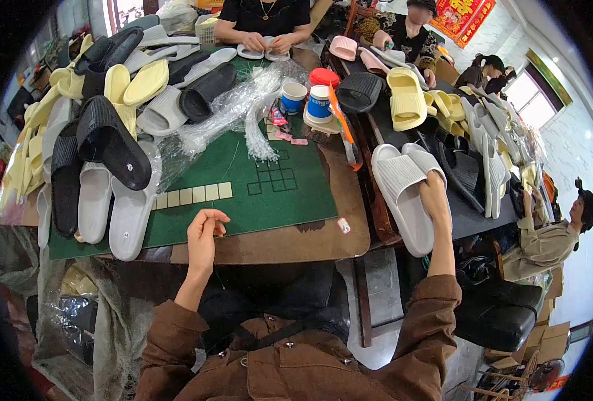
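My right hand (435, 195) reaches into the strap opening of one of two light grey slippers (403, 194), side by side at the edge of the right-hand table. Its fingertips are hidden under the ribbed strap, and the hand grips there. Over the front edge of the left table hovers my left hand (205, 234), fingers loosely bent and apart, with nothing visible in them. Just beyond it, a row of cream square stickers (193, 194) lies on the green cutting mat (296, 204). A bundle of clear plastic ties (262, 127) spreads across the mat's far part.
Black and grey slippers (117, 144) pile up at left, with yellow ones (146, 82) behind. Blue paper cups (319, 101) and orange-handled scissors (343, 127) are at the mat's far right. More slippers (460, 157) cover the right table. A person's hands (266, 44) hold slippers opposite me.
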Tool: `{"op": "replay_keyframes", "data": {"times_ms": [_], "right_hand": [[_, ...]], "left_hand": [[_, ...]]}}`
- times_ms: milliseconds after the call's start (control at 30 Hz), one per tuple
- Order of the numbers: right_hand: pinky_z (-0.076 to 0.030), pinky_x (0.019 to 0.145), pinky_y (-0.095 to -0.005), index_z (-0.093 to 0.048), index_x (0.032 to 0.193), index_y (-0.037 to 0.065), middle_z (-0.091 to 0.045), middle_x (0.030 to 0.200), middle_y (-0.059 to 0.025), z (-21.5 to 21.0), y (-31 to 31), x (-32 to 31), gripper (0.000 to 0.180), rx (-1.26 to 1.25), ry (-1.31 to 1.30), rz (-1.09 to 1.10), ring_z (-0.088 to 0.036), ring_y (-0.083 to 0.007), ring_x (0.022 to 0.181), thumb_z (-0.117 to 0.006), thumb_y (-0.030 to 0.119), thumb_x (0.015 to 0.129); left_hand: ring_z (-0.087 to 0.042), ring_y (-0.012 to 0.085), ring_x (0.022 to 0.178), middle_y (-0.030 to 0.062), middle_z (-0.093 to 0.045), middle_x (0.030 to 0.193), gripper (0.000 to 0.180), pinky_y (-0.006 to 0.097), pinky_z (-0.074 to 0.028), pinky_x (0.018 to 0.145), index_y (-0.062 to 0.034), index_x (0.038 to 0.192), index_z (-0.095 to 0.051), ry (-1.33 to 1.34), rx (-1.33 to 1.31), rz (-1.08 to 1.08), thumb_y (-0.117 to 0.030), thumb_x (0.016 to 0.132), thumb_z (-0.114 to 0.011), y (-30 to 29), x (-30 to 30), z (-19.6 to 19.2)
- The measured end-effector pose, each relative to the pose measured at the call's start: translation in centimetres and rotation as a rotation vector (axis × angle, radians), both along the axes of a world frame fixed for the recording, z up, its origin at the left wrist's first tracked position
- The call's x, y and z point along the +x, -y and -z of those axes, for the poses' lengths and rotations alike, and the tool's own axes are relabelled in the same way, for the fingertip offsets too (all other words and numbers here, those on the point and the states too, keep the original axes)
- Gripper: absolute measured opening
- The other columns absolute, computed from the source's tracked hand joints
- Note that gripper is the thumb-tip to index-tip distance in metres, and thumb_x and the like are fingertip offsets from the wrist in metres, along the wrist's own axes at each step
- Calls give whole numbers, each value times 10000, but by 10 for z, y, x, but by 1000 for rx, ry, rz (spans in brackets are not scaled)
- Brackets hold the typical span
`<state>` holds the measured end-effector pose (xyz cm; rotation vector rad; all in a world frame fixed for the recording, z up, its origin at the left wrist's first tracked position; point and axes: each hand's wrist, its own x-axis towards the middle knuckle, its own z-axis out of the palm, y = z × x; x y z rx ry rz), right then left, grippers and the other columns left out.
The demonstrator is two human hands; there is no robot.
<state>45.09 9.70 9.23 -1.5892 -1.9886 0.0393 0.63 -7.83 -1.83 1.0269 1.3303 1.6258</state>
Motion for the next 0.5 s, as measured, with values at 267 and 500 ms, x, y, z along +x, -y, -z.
{"op": "replay_keyframes", "data": {"times_ms": [267, 500], "right_hand": [[-392, 863, -470, -513, 884, -85, -554, 995, -295, 3, -33, 8, 170, 54, 22, -13, -491, -464, 994, -492, 5, 742], [-401, 867, -469, -533, 926, -73, -571, 1004, -274, 17, -36, 7, 202, 117, 1, -28, -505, -447, 1000, -549, 16, 745]], "left_hand": [[-504, 66, 677, 24, -631, 860, 227, 222, -413, 616, -44, 887, -578, 18, 14, 12, -86, 988, -379, -3, 2, -1], [-502, 66, 683, 18, -623, 856, 227, 222, -412, 623, -43, 884, -578, 0, 10, 5, -91, 990, -383, 1, 2, 0]]}}
